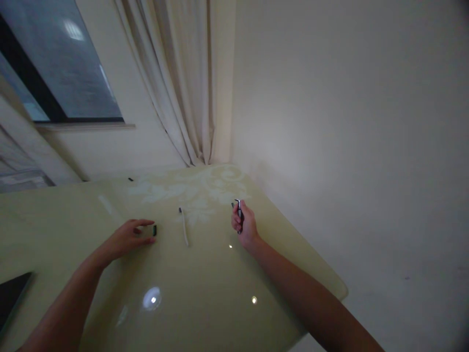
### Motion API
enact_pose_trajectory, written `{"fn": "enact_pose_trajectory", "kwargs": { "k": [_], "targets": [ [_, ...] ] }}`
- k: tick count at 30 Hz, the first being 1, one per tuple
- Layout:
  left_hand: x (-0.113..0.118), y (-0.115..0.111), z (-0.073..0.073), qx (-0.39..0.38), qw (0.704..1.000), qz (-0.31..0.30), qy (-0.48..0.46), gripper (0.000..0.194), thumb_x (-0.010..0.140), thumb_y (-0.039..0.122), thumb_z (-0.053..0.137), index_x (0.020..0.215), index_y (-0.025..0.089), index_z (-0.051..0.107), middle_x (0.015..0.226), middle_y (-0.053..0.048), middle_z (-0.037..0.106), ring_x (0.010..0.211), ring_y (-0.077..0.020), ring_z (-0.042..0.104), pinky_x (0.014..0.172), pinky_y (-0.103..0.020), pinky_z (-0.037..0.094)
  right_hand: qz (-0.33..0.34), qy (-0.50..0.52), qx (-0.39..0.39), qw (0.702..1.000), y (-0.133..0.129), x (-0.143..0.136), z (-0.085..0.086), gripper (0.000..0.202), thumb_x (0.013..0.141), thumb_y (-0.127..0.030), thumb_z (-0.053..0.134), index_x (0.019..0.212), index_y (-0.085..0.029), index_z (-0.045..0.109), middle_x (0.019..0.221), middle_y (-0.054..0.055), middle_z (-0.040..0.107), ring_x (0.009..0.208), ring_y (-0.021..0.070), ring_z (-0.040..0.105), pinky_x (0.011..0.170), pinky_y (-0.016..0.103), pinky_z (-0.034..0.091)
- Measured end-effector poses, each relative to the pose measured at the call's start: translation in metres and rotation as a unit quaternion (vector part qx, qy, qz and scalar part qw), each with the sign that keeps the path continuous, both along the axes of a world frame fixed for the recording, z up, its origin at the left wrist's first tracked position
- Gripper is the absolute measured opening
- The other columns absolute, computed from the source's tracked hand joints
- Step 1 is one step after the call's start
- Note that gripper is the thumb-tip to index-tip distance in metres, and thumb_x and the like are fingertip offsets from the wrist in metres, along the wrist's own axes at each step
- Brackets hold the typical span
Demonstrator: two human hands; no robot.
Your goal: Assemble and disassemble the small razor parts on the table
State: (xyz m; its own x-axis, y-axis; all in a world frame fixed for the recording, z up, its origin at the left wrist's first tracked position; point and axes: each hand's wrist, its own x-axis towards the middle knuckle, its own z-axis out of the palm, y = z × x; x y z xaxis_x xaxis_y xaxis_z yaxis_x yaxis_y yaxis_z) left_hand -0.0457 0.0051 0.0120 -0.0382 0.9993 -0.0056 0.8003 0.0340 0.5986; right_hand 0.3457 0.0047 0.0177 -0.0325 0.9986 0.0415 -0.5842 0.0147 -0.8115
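My left hand is over the table with thumb and forefinger spread apart. Between their tips stands a small dark piece with a green tint; whether the fingertips touch it is too small to tell. To its right lies a toothbrush with a white handle and a dark head. My right hand is closed around a slim black and silver tool. The tool's bent metal end sticks out above the fingers, and its exact kind does not show.
The pale green glossy table has rounded corners and reflects lights. A small black item lies near its back edge. A dark flat panel is at the left. Curtains and a wall border the table.
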Motion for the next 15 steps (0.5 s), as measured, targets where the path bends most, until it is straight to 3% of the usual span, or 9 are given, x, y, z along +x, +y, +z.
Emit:
{"fn": "enact_pose_trajectory", "kwargs": {
  "k": [5,8,12,15],
  "targets": [
    [0.01,0.001,0.004,0.027,0.999,-0.018,-0.004,0.06,0.055,0.068,0.074,0.091,0.021,0.08,0.104,-0.011,0.072,0.084,-0.029,0.07,0.083,-0.041,0.058,0.006,-0.004,0.004,1.0,-0.006,-0.001,0.001,0.051,0.08,-0.069,0.071,0.077,-0.021,0.055,0.049,-0.011,0.034,0.037,0.0048,0.021,0.036,0.019,0.016],
    [0.028,-0.003,0.015,0.059,0.997,-0.034,-0.047,0.058,0.062,0.068,0.072,0.094,0.019,0.077,0.102,-0.011,0.069,0.084,-0.0272,0.069,0.079,-0.039,0.057,0.033,-0.008,0.007,0.999,-0.01,-0.005,0.003,0.05,0.081,-0.068,0.071,0.076,-0.02,0.056,0.049,-0.011,0.035,0.037,0.0046,0.022,0.036,0.019,0.016],
    [0.083,-0.019,0.044,0.138,0.978,-0.103,-0.121,0.045,0.082,0.058,0.07,0.111,0.024,0.072,0.104,-0.006,0.067,0.089,-0.0221,0.065,0.075,-0.033,0.055,0.083,-0.053,0.022,0.995,-0.024,-0.013,0.008,0.043,0.079,-0.058,0.079,0.077,-0.017,0.064,0.052,-0.011,0.036,0.039,0.0035,0.022,0.037,0.02,0.013],
    [0.131,-0.035,0.059,0.186,0.952,-0.197,-0.143,0.034,0.089,0.046,0.071,0.116,0.027,0.07,0.106,-0.004,0.063,0.088,-0.0186,0.061,0.074,-0.029,0.052,0.118,-0.089,0.029,0.989,-0.036,-0.019,0.012,0.038,0.08,-0.051,0.081,0.088,-0.014,0.073,0.053,-0.01,0.036,0.04,0.0031,0.022,0.038,0.021,0.011]
  ]
}}
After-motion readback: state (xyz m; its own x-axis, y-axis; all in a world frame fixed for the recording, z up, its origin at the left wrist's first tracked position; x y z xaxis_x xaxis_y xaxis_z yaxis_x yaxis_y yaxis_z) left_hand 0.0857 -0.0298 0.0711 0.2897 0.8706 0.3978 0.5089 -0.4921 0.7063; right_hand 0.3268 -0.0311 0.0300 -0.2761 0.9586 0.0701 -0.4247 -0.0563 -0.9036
